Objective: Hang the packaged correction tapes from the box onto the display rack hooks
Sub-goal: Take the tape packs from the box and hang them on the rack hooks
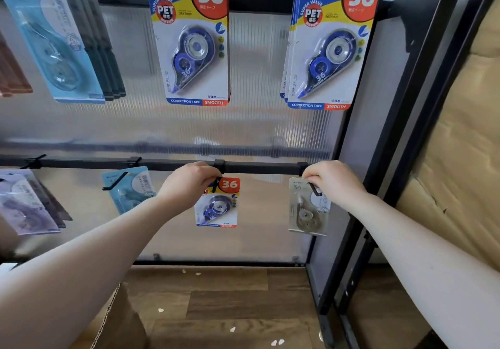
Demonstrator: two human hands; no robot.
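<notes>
Left grip (189, 183) pinches my blue correction tape pack (217, 205) at lower-centre hook (216, 183); right grip (331, 182) pinches the grey pack (305, 210) at lower right

blue-yellow-red correction tape pack (217, 202), beige pack (307, 208), black rail (108, 162), brown wood-grain floor (224, 300).

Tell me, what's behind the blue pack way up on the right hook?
More matching packs peek out behind the front pack, only their left edges showing. Behind them is the ribbed clear panel. The front pack covers how many there are.
</notes>
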